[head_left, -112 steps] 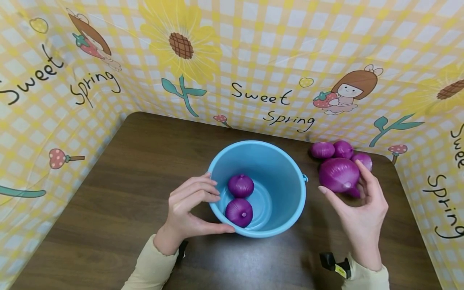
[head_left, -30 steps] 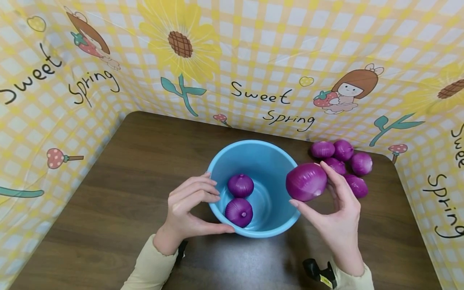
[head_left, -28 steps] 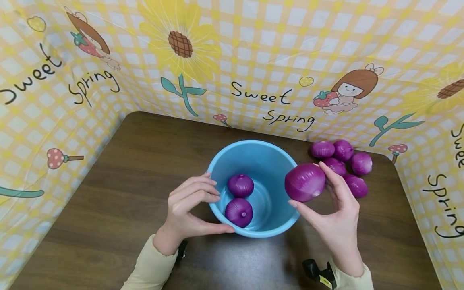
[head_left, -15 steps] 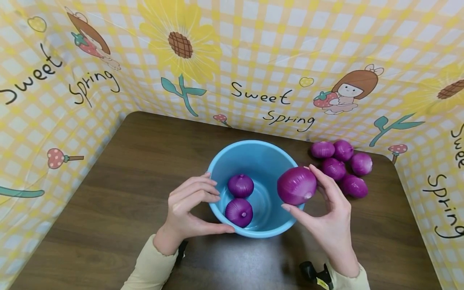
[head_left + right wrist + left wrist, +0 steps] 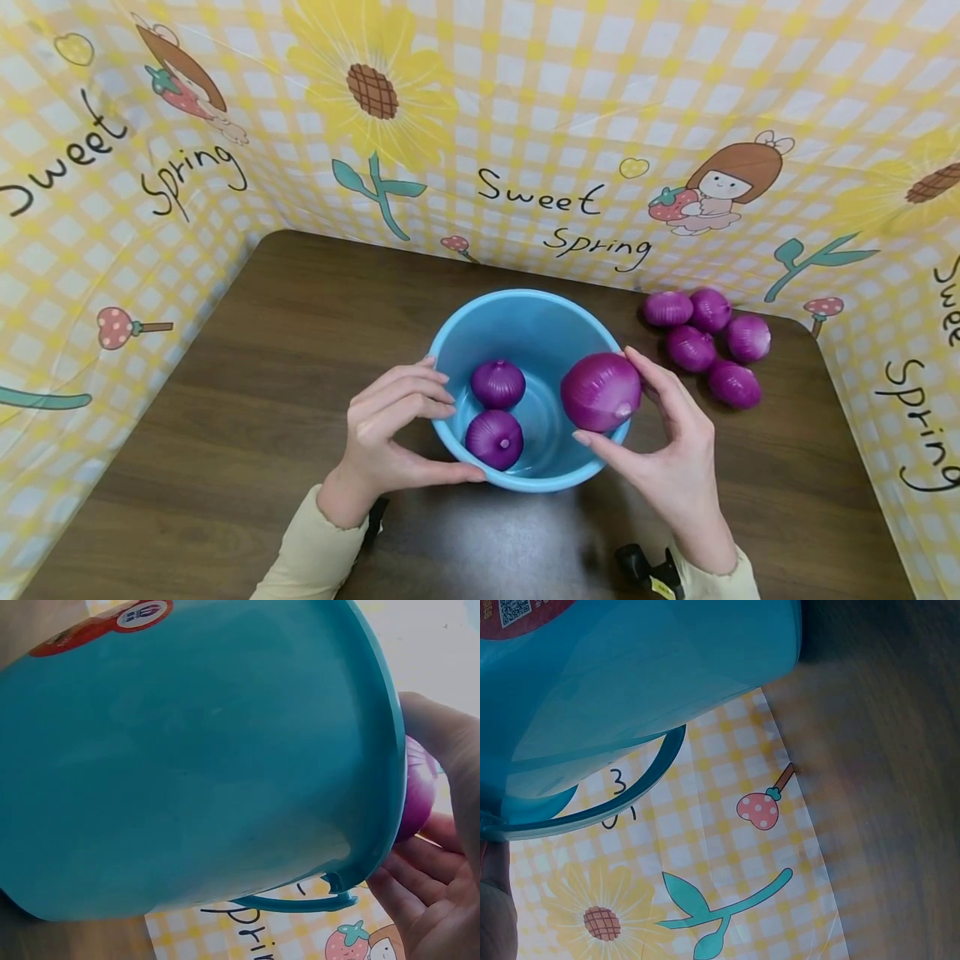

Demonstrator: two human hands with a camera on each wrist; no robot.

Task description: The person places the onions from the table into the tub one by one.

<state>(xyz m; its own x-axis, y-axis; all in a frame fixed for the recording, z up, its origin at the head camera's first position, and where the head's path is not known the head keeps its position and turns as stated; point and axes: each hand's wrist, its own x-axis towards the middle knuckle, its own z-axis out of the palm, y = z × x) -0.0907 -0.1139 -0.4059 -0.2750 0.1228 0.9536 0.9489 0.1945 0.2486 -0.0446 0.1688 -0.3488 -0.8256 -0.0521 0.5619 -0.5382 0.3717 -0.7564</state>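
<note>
A light blue bucket (image 5: 528,312) stands on the dark wooden table with two purple onions, one (image 5: 498,384) behind the other (image 5: 494,440), on its bottom. My left hand (image 5: 397,429) holds the bucket's left side at the rim, thumb along the front and fingers at the left edge. Between thumb and fingers, my right hand (image 5: 667,454) grips another purple onion (image 5: 600,392) over the bucket's right rim. In the right wrist view, that onion (image 5: 418,791) shows partly behind the bucket wall (image 5: 202,750). The bucket's handle (image 5: 656,769) hangs down in the left wrist view.
Several purple onions (image 5: 691,348) lie grouped on the table (image 5: 322,317) at the back right. A yellow checked cloth (image 5: 540,92) with printed flowers and lettering walls in the table at the back and sides.
My right hand has carried the onion left from beside the onion group to over the bucket, uncovering the onions behind it. My left hand stays on the rim.
</note>
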